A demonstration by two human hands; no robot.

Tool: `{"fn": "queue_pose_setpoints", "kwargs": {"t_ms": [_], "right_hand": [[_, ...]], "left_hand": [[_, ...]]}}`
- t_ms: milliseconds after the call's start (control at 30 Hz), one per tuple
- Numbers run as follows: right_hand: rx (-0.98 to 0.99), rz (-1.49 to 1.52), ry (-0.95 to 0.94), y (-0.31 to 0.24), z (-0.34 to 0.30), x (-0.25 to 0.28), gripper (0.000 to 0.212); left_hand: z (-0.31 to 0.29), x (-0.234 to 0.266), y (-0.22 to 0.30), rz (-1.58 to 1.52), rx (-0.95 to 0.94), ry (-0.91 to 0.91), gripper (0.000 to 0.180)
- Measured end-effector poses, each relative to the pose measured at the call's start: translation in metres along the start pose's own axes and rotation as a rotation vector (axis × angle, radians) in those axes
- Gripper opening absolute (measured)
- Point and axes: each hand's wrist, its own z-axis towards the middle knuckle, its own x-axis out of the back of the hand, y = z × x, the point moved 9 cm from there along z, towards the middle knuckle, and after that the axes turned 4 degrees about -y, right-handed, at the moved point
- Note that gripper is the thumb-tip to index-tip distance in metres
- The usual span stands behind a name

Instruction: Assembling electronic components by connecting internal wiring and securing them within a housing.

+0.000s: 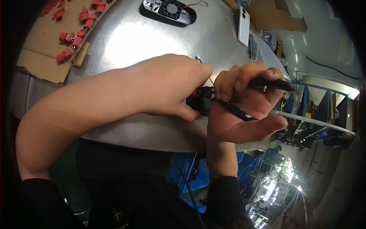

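Note:
My left hand [177, 82] reaches in from the left and is closed on a small black part [204, 100], partly hidden by the fingers. A thin lead with a light tip [198, 58] sticks up beyond it. Beside it, my right hand [249, 101] is turned palm up, its fingers curled round a tool with two spread black handles [242, 112]. One handle passes under the curled fingers and ends in a dark tip with a red mark. The tool's head is hidden near the black part, so its exact kind does not show.
Both hands are over a shiny metal table [126, 42]. Cardboard [45, 49] with several red clamp-like pieces [72, 38] lies far left. At the back are a black housing with a fan [170, 9], a white phone [244, 26] and clear plastic [263, 51]. Blue crates [198, 179] stand below the near edge.

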Motion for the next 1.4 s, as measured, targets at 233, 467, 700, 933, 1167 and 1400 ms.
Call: {"fn": "queue_pose_setpoints", "kwargs": {"t_ms": [233, 467, 700, 933, 1167, 1400], "right_hand": [[0.013, 0.072, 0.006, 0.000, 0.000, 0.001, 0.076], [-0.014, -0.063, 0.128, 0.003, 0.002, -0.001, 0.063], [-0.078, 0.154, -0.191, 0.008, 0.006, 0.002, 0.055], [-0.158, 0.468, -0.430, 0.019, 0.013, 0.008, 0.053], [-0.133, 0.466, -0.629, 0.017, 0.020, -0.006, 0.033], [-0.077, 0.765, -1.028, 0.015, 0.025, -0.022, 0.024]], "left_hand": [[0.002, -0.001, 0.003, -0.015, -0.005, -0.002, 0.049], [0.000, 0.000, 0.002, -0.054, -0.042, 0.051, 0.047], [0.002, 0.003, 0.007, -0.052, -0.052, -0.045, 0.039], [0.002, -0.010, -0.003, -0.057, -0.003, -0.226, 0.039], [0.004, -0.015, -0.004, -0.172, -0.168, -0.308, 0.040], [0.010, -0.020, -0.006, -0.163, -0.132, -0.387, 0.036]]}}
